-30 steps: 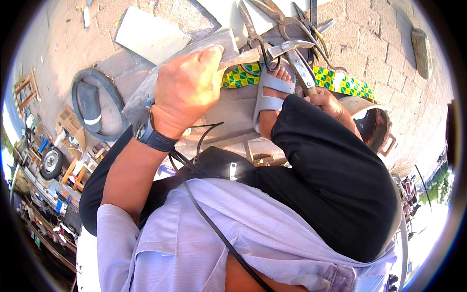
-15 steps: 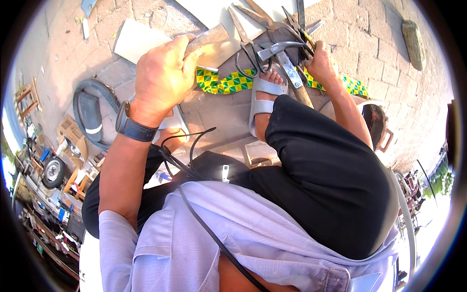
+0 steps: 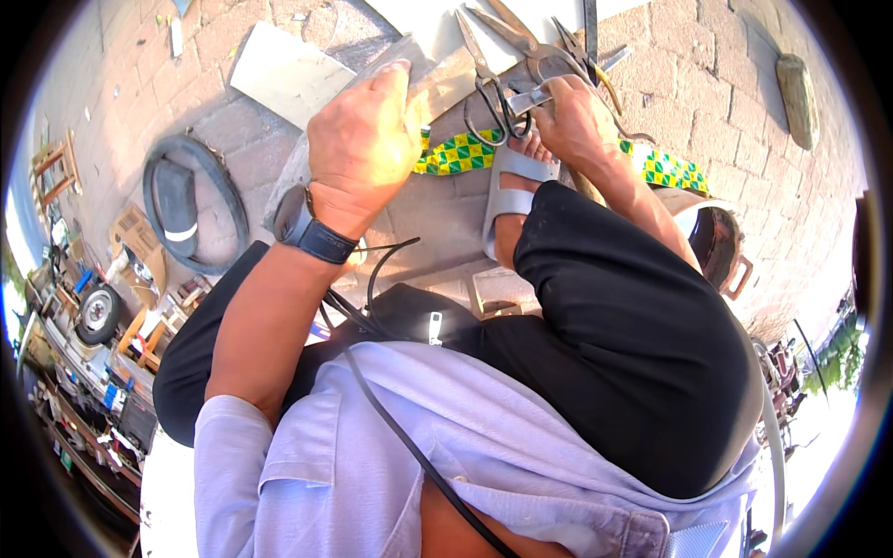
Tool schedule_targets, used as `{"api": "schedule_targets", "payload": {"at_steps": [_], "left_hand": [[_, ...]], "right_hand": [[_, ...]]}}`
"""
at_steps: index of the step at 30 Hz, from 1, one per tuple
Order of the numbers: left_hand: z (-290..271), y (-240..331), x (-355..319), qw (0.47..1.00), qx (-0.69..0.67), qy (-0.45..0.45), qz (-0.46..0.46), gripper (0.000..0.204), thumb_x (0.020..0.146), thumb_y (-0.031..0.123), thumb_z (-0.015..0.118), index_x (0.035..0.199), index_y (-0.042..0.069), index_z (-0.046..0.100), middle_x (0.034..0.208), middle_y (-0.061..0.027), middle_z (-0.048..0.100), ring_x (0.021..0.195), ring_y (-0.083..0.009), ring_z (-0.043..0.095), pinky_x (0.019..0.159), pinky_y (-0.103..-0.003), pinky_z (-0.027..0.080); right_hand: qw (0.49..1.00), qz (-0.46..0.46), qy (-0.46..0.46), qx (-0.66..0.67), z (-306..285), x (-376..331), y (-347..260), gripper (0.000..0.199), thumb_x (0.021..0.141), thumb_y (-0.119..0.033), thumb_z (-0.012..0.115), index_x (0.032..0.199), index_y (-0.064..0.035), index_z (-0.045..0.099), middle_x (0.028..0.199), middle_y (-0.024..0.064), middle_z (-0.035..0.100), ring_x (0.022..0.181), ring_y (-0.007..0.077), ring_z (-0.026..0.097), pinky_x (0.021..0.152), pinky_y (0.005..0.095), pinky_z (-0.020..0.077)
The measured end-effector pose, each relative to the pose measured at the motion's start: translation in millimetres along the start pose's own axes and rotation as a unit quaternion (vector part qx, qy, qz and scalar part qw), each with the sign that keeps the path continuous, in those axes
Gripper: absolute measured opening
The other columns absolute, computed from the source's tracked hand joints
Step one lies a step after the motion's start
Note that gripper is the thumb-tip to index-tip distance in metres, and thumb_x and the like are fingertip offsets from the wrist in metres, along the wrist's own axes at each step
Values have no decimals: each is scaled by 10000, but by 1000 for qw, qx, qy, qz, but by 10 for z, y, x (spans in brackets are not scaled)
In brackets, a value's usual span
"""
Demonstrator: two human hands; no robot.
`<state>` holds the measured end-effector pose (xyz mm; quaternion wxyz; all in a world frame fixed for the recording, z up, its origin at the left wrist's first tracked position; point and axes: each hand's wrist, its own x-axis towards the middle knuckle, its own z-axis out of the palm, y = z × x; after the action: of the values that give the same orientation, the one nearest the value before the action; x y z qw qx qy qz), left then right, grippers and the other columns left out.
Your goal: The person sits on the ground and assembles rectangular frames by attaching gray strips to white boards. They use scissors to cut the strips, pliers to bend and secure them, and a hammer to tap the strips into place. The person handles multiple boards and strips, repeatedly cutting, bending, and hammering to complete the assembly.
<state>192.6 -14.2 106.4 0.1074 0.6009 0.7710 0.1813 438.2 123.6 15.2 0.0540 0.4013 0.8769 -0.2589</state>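
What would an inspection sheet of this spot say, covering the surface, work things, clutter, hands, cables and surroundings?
Surface: sunlit paving, joints showing.
Work things: hammer, handle partly hidden; grey sheet.
Clutter: scissors, shears, pliers, checkered strip, white plate.
Hands: left hand curled at the sheet, grip unclear; right hand around the hammer's head.
Cables: black cable across the shirt.
Surroundings: tube and wheel leftward; container and stone rightward.

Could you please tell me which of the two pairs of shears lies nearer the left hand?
The slimmer shears with black loop handles; the other pair, with wider, brownish blades, lies farther right of the left hand.
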Motion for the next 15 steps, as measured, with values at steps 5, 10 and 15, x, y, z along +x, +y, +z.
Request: {"api": "schedule_targets", "payload": {"at_steps": [5, 10, 15], "left_hand": [[175, 120, -233, 1000, 16, 14, 20, 329, 873, 118, 668, 1178, -5, 686, 1126, -200, 747, 1015, -335, 739, 808, -403, 607], [341, 173, -422, 999, 44, 11, 28, 373, 852, 110, 658, 1203, -9, 702, 1137, -219, 741, 1031, -346, 737, 804, -420, 608], [418, 226, -523, 999, 33, -29, 1, 557, 762, 105, 766, 1306, 35, 665, 1270, -184, 695, 1138, -338, 686, 912, -417, 578]], "right_hand": [[983, 125, 38, -125, 1, -25, 508, 374, 846, -127, 672, 1177, 38, 617, 1164, 282, 638, 1119, 451, 612, 974, 519, 500], [982, 186, -10, 7, 153, -140, 1045, 487, 821, -206, 795, 1185, 57, 606, 1142, 311, 648, 1093, 462, 623, 966, 502, 500], [976, 182, -52, -104, 153, -120, 1044, 318, 863, -185, 762, 1098, 1, 657, 1087, 293, 668, 996, 472, 648, 871, 514, 518]]}}
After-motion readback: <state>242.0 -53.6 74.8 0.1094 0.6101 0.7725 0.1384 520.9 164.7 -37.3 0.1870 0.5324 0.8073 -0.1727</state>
